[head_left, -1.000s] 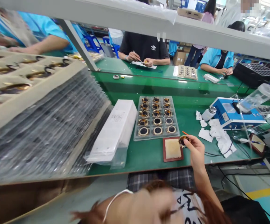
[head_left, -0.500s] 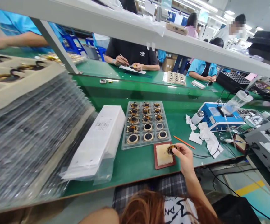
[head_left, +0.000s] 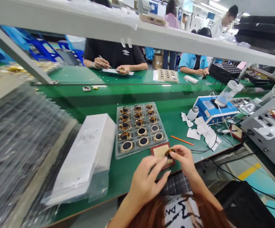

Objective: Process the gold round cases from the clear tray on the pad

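My right hand (head_left: 183, 158) pinches a round gold-rimmed watch case (head_left: 169, 153) with dark and amber parts inside, holding it above a cream pad on a red-brown base (head_left: 156, 149). Close beside it on the left, my left hand (head_left: 148, 177) is held out with fingers apart and nothing in it. Its fingertips come near the watch case; whether they touch it I cannot tell. Beyond the pad lies a clear plastic tray (head_left: 136, 155) holding several similar round cases, the nearer ones showing dark faces and the farther ones amber insides.
To the left are a long white box (head_left: 85, 152) in plastic and a tall stack of clear trays (head_left: 33, 139). An orange stick (head_left: 182, 140), torn white paper (head_left: 210, 136), a small bottle (head_left: 193, 113) and a blue machine (head_left: 215, 110) with cables lie rightward. Co-workers sit opposite.
My left hand has come into view from below and reached toward the watch case. My right hand keeps hold of the case over the pad. The view has shifted to the right.
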`<state>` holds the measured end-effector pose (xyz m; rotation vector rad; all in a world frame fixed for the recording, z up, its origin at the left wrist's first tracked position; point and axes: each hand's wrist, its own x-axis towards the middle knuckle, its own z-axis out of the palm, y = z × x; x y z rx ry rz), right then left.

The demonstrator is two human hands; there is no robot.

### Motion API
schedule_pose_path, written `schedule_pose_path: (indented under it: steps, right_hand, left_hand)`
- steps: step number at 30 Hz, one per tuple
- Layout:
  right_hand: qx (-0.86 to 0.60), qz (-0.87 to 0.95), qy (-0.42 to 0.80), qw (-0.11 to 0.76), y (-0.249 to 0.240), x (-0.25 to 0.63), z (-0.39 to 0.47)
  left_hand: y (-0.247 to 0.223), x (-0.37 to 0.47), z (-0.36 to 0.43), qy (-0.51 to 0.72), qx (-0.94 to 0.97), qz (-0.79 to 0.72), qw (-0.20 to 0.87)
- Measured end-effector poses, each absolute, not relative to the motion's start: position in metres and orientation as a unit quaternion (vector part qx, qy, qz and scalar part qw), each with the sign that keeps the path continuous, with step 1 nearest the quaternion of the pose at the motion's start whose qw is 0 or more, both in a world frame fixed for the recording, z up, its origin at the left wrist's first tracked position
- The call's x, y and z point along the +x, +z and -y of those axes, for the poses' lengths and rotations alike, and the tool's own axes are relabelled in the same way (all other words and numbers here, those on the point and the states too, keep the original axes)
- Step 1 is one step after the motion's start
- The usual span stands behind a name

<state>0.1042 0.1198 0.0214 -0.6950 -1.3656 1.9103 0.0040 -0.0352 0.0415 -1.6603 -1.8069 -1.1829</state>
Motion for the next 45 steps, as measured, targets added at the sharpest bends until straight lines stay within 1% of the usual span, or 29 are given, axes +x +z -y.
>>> schedule_pose_path:
  steps: [2,5,11,15,18,24,29,39,45]
  right_hand:
    - [-0.268,0.53,0.735,0.327,0.024,0.104,-0.118]
    - [-0.273,0.537,0.735,0.311,0.026,0.103,-0.115]
    - [-0.277,0.525,0.749,0.295,0.03,0.101,-0.107]
    - [-0.264,0.5,0.774,0.286,0.033,0.101,-0.103]
    - [-0.234,0.491,0.798,0.258,0.035,0.103,-0.103]
    - [-0.157,0.465,0.853,0.178,0.033,0.108,-0.111]
    - [-0.14,0.422,0.885,0.139,0.025,0.109,-0.111]
    - [-0.119,0.402,0.898,0.135,0.029,0.105,-0.104]
    - [-0.133,0.407,0.893,0.139,0.022,0.101,-0.103]
  left_hand:
    - [0.032,0.002,0.015,-0.416,-0.59,0.662,0.201]
    - [0.021,0.004,0.005,-0.431,-0.564,0.68,0.183]
    - [0.022,0.01,0.009,-0.478,-0.537,0.657,0.227]
    - [0.026,0.01,0.011,-0.48,-0.55,0.635,0.254]
    - [0.026,0.009,0.014,-0.47,-0.541,0.641,0.275]
    - [0.028,0.009,0.02,-0.465,-0.531,0.657,0.265]
    - [0.03,0.009,0.021,-0.461,-0.532,0.656,0.271]
    - [0.032,0.006,0.026,-0.445,-0.551,0.653,0.268]
    - [0.027,0.003,0.027,-0.471,-0.559,0.647,0.218]
